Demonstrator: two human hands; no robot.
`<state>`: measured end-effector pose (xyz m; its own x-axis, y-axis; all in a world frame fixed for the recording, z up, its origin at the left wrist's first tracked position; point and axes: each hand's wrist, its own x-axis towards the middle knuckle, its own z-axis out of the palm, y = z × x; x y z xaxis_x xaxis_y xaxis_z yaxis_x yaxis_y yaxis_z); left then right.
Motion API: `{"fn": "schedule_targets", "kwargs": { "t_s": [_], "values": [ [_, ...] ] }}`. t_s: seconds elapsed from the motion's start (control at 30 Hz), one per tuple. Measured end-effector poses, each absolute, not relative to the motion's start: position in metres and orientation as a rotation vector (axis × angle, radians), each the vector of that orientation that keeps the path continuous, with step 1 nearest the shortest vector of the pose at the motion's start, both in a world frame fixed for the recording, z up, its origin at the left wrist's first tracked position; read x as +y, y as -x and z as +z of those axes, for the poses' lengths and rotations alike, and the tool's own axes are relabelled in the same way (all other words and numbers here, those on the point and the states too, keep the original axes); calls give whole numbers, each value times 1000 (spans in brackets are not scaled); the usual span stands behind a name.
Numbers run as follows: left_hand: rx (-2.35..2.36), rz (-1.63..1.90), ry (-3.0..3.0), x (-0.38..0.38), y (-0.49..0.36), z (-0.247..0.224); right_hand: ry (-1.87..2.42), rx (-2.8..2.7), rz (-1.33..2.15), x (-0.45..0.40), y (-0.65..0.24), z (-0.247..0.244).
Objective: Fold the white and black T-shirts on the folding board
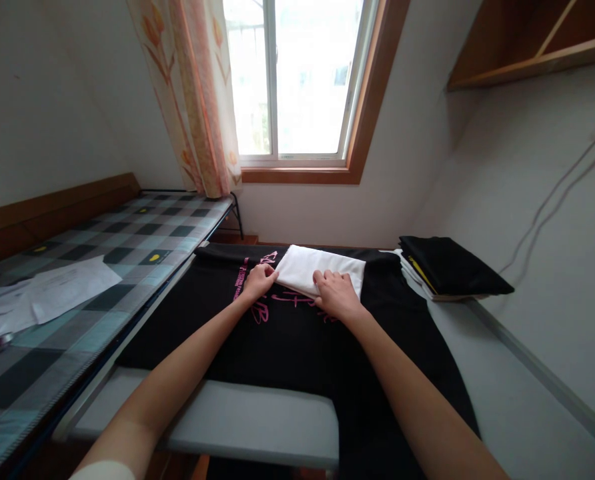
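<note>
With fingers of left hand [257, 281] pinched on near-left corner and those of right hand [336, 293] bent over right portion in uncertain grip, observed white folded rectangular cloth [301, 264], lying lengthwise rightward from left fingertips, atop black pink-lettered fabric [277, 360].

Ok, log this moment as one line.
left hand: at folded white cloth, near-left corner | right hand: on cloth's near side | cloth: atop black printed fabric
</note>
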<state>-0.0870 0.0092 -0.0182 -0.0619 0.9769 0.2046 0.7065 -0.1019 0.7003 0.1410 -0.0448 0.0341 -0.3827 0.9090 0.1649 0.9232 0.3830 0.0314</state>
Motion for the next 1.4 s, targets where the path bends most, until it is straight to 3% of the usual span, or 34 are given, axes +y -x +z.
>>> {"fn": "schedule_targets", "kwargs": {
  "t_s": [0.33,0.57,0.7,0.87,1.4],
  "values": [
    [1826,1083,-1805,11,90,-23,1635,-2470,33,-44,-138,32],
    [1798,1165,-2273,-13,76,-14,1502,-2206,-86,-26,-125,17],
    [1497,929,-2563,-19,70,-13,1553,-2165,-31,-6,-107,17],
    [1410,668,-2522,-12,69,-22,1697,-2146,58,14,-93,7],
    [1366,757,-2462,-12,69,-27,1809,-2285,134,-9,-167,-16]
  ]
}}
